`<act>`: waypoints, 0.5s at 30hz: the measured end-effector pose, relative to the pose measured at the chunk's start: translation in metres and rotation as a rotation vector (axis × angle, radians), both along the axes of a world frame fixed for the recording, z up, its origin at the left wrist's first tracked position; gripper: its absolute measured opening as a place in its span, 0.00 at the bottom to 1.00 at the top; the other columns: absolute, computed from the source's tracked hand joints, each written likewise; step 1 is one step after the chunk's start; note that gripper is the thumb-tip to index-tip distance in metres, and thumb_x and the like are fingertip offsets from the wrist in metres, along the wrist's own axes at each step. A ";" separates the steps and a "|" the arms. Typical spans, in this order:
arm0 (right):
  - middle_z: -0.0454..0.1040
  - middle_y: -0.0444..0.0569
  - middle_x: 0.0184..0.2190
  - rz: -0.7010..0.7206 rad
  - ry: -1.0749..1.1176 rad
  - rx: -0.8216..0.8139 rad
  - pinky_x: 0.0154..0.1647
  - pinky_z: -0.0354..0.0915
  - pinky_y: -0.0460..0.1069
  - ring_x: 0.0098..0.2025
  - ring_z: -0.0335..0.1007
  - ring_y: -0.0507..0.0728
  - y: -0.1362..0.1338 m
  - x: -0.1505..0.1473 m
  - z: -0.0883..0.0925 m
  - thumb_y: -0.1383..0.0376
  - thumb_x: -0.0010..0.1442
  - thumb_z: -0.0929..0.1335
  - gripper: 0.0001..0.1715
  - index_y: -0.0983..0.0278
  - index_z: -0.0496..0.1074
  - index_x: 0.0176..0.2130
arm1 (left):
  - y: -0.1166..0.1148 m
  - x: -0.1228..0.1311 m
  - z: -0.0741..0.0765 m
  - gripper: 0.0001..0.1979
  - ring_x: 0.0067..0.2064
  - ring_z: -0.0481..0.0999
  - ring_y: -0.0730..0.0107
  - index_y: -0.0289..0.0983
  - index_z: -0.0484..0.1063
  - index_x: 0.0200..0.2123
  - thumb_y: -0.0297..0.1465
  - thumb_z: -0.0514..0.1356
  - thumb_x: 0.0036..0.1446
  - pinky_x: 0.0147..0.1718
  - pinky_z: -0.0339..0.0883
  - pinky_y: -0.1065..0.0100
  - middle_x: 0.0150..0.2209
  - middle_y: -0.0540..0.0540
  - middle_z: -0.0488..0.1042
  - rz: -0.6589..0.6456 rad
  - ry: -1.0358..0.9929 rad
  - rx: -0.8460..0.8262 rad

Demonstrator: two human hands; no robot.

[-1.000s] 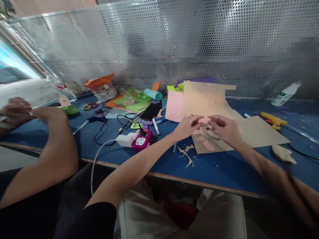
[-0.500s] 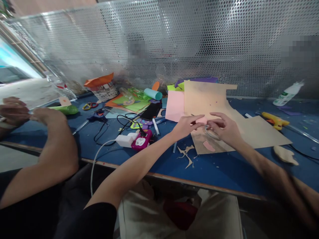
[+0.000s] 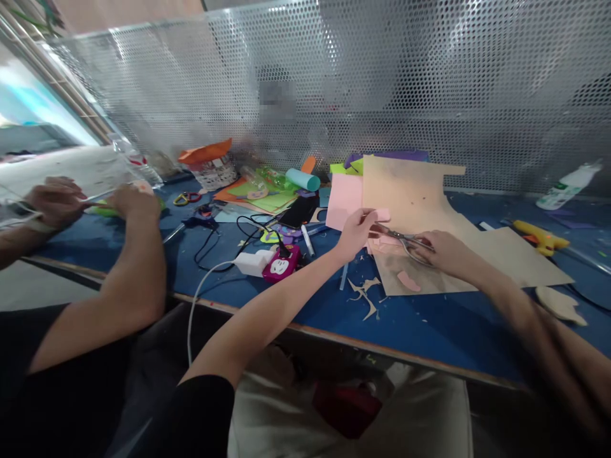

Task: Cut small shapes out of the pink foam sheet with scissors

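My left hand (image 3: 359, 233) pinches a small piece of pink paper (image 3: 383, 215) above the tan sheet. Scissors (image 3: 400, 235) are in my right hand (image 3: 442, 251), its fingers closed round the handles. Their blades point left, close to my left fingers and just below the pink piece; whether they touch it I cannot tell. Beneath my hands lies the large tan sheet (image 3: 398, 184), its outline irregular. A pink scrap (image 3: 409, 281) rests on its near part. To the left, a larger pink sheet (image 3: 344, 198) lies partly under the tan one.
A pink power adapter (image 3: 281, 264) with a white plug and cables sits left of my arm. Thin tan offcuts (image 3: 366, 298) lie near the edge. At right are a yellow glue gun (image 3: 541, 238) and a white bottle (image 3: 569, 186). Another person's arms (image 3: 112, 273) work at left.
My right hand has drawn back to the right, and the scissors now show with their blades toward my left hand. My left hand still holds the pink piece. The view has shifted slightly left.
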State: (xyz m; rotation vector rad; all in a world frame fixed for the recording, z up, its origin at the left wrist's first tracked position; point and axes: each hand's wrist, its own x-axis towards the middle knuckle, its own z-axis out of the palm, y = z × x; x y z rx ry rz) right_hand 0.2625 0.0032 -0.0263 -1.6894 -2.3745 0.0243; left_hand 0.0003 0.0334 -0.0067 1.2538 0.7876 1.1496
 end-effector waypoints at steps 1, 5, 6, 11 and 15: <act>0.82 0.61 0.44 -0.010 -0.011 -0.009 0.38 0.60 0.52 0.42 0.77 0.67 0.000 0.002 0.000 0.53 0.63 0.66 0.21 0.64 0.75 0.48 | 0.000 -0.002 0.002 0.09 0.34 0.84 0.73 0.36 0.73 0.48 0.37 0.59 0.74 0.33 0.74 0.72 0.52 0.39 0.85 0.020 0.017 0.001; 0.81 0.56 0.40 -0.088 -0.040 -0.049 0.33 0.59 0.51 0.36 0.77 0.64 -0.003 0.012 0.001 0.49 0.59 0.68 0.22 0.61 0.72 0.45 | 0.001 -0.007 0.005 0.09 0.26 0.77 0.79 0.37 0.72 0.48 0.37 0.59 0.74 0.23 0.62 0.75 0.46 0.43 0.86 0.137 0.058 0.030; 0.81 0.55 0.39 -0.094 -0.031 -0.059 0.32 0.59 0.51 0.35 0.77 0.64 -0.004 0.015 0.001 0.48 0.58 0.68 0.21 0.60 0.70 0.44 | 0.002 -0.007 0.006 0.09 0.24 0.75 0.80 0.37 0.72 0.47 0.37 0.59 0.74 0.22 0.61 0.75 0.44 0.45 0.85 0.158 0.060 0.034; 0.81 0.51 0.32 -0.115 0.115 -0.122 0.29 0.61 0.51 0.30 0.77 0.62 -0.007 0.022 0.003 0.45 0.55 0.69 0.22 0.57 0.67 0.40 | 0.005 -0.008 0.006 0.07 0.20 0.68 0.84 0.37 0.70 0.41 0.33 0.58 0.74 0.23 0.63 0.76 0.34 0.52 0.78 0.183 0.032 0.068; 0.81 0.54 0.28 -0.291 0.247 -0.035 0.26 0.61 0.51 0.28 0.77 0.63 -0.009 0.018 0.008 0.42 0.48 0.73 0.25 0.58 0.69 0.33 | 0.009 -0.010 0.006 0.08 0.19 0.67 0.85 0.38 0.68 0.40 0.32 0.58 0.74 0.21 0.61 0.76 0.30 0.55 0.73 0.197 -0.019 0.126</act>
